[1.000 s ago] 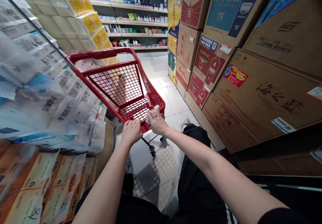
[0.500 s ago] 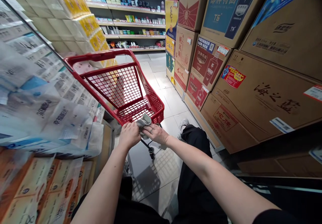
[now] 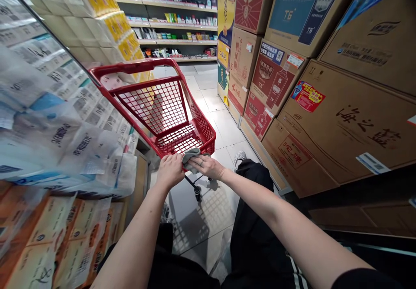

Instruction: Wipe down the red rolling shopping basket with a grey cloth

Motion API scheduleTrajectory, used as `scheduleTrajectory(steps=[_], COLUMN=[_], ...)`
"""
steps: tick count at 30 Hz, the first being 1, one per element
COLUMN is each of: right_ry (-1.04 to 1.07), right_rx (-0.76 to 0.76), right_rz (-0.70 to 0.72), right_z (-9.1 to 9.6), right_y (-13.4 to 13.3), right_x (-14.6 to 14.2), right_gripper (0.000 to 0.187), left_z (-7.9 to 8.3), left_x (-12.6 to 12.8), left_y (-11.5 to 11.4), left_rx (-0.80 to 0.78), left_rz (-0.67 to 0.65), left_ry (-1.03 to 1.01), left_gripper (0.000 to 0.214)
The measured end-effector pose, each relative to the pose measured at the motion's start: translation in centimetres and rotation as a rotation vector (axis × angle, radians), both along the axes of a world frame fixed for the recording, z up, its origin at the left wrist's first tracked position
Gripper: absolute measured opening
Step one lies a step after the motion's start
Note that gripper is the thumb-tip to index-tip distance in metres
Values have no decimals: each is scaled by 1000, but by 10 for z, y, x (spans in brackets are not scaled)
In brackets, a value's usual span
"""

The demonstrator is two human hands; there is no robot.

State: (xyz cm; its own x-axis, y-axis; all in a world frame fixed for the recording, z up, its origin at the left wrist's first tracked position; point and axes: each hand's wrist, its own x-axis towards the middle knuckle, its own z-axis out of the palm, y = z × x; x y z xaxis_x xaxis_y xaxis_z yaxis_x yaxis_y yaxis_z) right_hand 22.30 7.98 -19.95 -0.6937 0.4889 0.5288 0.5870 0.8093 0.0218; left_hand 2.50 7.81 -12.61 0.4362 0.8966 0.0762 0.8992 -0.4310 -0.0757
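The person's left hand (image 3: 170, 170) is clenching the near rim of a red shopping cart (image 3: 152, 107), knuckles facing up. Just to its right, the right hand (image 3: 208, 167) is grasping a crumpled grey cloth (image 3: 191, 154) and pressing it against the same near rim, fingers stretching leftward over the fabric. The 2 hands are lying almost side by side, with the cloth bunching up between them and poking over the rim toward the basket. Both bare forearms are reaching in from the near edge of the view.

The cart's mesh basket is tilting away from the person and nothing is showing inside it. Below the hands, 1 black castor wheel (image 3: 198, 192) is resting on the pale tiled floor (image 3: 224, 128), and the mesh is casting a grid shadow there. The person is wearing black trousers (image 3: 253, 219), and 1 light shoe (image 3: 238, 157) is showing just right of the cart.

On the left, plastic-wrapped packs of tissue paper (image 3: 65, 120) are standing in tall stacks, with yellow-labelled packs (image 3: 120, 29) farther back. On the right, large brown cardboard cartons (image 3: 341, 120) with printed Chinese characters are rising in a wall along the aisle. At the far end, store shelves (image 3: 182, 20) are carrying rows of small goods.
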Motion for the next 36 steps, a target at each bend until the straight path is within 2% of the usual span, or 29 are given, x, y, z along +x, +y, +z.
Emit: scheduleTrajectory(steps=[8, 12, 16, 21, 24, 26, 28, 30, 32, 36], right_ry=[-65, -71, -69, -102, 52, 192, 228, 130, -1, -163], right_rx=[66, 43, -6, -134, -208, -185, -167, -182, -197, -230], right_rz=[-35, -90, -230, -379, -587, -652, -582, -432, -339, -333], right_z=[1, 1, 7, 32, 53, 65, 70, 69, 65, 66], right_y=[5, 11, 27, 43, 44, 43, 43, 44, 48, 56], right_x=[4, 28, 63, 97, 107, 104, 92, 74, 59, 45], right_gripper=[35, 35, 34, 32, 37, 41, 39, 35, 33, 28], left_z=[-4, -1, 2, 0, -2, -3, -3, -5, -6, -6], left_x=[-3, -2, -1, -2, -3, -2, 1, 3, 5, 5], left_y=[4, 2, 1, 1, 0, 0, 0, 1, 2, 1], left_rx=[13, -10, -7, 22, 33, 37, 43, 44, 45, 51], left_rz=[-11, -13, -19, -25, -25, -20, -16, -16, -16, -12], left_ry=[1, 5, 9, 14, 23, 34, 42, 45, 43, 48], left_gripper=[21, 22, 23, 23, 23, 24, 25, 27, 28, 30])
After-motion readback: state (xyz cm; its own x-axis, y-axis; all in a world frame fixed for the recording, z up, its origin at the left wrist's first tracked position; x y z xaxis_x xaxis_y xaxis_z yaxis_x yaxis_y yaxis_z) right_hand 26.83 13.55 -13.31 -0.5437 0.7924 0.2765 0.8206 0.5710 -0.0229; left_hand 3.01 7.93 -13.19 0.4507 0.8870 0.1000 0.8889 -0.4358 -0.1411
